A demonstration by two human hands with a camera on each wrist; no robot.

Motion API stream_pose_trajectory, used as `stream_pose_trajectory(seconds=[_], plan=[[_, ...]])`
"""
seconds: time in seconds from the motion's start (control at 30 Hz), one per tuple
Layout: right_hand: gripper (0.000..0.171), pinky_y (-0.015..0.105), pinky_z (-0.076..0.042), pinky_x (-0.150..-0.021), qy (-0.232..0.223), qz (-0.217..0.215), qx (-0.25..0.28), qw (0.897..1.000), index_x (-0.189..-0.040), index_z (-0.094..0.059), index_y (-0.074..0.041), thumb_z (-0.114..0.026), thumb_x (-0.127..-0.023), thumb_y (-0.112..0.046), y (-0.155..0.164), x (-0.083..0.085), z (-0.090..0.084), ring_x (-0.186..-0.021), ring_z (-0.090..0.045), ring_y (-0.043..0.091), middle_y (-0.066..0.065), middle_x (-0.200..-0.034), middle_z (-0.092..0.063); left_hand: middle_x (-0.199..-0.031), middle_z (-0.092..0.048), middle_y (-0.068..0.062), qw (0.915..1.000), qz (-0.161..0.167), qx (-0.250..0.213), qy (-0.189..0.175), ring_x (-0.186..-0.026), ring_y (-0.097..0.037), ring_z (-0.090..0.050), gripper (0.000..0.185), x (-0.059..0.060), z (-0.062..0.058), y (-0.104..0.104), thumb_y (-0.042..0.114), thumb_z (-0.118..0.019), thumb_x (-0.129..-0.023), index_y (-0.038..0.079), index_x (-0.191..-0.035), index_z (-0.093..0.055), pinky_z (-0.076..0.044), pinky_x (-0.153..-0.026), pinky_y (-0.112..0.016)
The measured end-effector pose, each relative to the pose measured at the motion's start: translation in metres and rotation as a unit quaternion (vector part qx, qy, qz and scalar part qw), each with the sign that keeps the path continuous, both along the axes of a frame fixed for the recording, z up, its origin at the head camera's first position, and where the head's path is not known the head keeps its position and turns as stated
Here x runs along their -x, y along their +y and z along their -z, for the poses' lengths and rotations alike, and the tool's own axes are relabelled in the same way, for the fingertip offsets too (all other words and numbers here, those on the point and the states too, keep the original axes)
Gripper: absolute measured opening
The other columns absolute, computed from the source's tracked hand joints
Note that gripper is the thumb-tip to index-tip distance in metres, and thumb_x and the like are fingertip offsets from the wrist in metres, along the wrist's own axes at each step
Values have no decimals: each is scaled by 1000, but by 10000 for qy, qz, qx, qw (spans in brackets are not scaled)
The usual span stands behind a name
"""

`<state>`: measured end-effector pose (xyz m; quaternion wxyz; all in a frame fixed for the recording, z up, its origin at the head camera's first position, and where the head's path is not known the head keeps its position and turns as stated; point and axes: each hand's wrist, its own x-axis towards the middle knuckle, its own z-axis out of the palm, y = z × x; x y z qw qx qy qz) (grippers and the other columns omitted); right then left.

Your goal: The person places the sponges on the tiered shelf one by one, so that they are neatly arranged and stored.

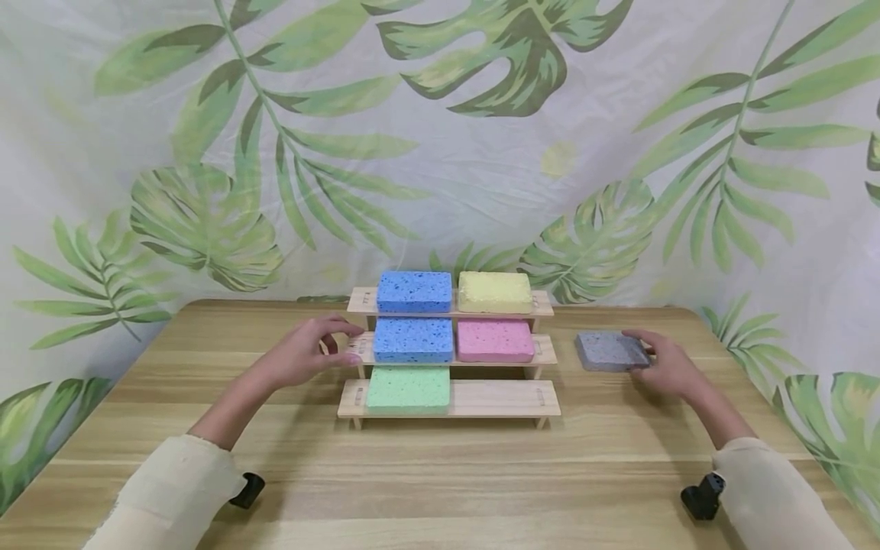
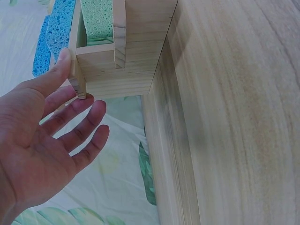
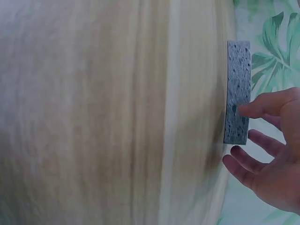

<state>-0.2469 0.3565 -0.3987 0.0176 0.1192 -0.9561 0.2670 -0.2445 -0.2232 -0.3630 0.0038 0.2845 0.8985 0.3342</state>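
Observation:
A tiered wooden rack (image 1: 502,399) stands on the table. Blue sponges (image 1: 414,292) (image 1: 412,341) lie on its top and middle steps, at the left. To their right are a yellow sponge (image 1: 495,292) above and a pink sponge (image 1: 495,341) below. A green sponge (image 1: 409,389) lies on the left of the bottom step. My left hand (image 1: 308,353) pinches the left end of the middle step between thumb and forefinger, other fingers spread. Right of the rack, my right hand (image 1: 665,368) grips the right end of a grey sponge (image 3: 238,79), which appears flat on the table.
The wooden table (image 1: 440,489) reaches back to a leaf-printed cloth (image 1: 481,191) hanging behind it. Small black devices (image 1: 247,490) (image 1: 703,496) sit at both sleeve cuffs.

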Motion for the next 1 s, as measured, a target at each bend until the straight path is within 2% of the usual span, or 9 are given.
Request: stream_pose_trajectory(seconds=[0.2,0.43,0.57,0.83,1.0], plan=[[73,68,-47,-93,185,-130,-97,9997,-138,-52,15,-77,-70,7,-2,0,-3,-112,-53,61,43,-128,-53,-126,-66,-22,10000,-24,-10,-54,-81,-16,-64,46,-1,-2,0,19,-79,-94,-7,-130,-67,-53,-66,-29],[76,69,-46,-96,-285,-71,-3,9996,-143,-49,12,-77,-73,7,-3,0,-2,-119,-52,65,44,-139,-48,-125,-67,-20,10000,-65,46,-12,-80,-15,-63,47,-1,-1,0,21,-79,-93,-6,-130,-68,-52,-67,-30],[71,66,-49,-94,-155,-80,112,9998,-140,-53,12,-80,-74,6,-1,-1,-1,-116,-56,61,40,-137,-53,-124,-67,-19,10000,-72,49,-46,-80,-15,-62,48,-1,-1,0,22,-79,-93,-6,-130,-68,-51,-66,-29],[53,53,-54,-88,31,-139,583,9982,-126,-66,8,-84,-77,0,-1,-9,-8,-112,-63,54,36,-133,-59,-123,-67,-19,10000,-37,30,-83,-80,-16,-62,48,-1,-1,1,21,-79,-93,-7,-130,-67,-52,-66,-29],[52,33,-56,-80,-50,-192,770,9968,-125,-70,5,-87,-77,-4,0,-14,-14,-107,-64,39,31,-130,-62,-122,-67,-18,10000,-4,-10,-91,-79,-15,-62,47,-1,-1,0,21,-79,-93,-7,-130,-67,-51,-66,-29]])
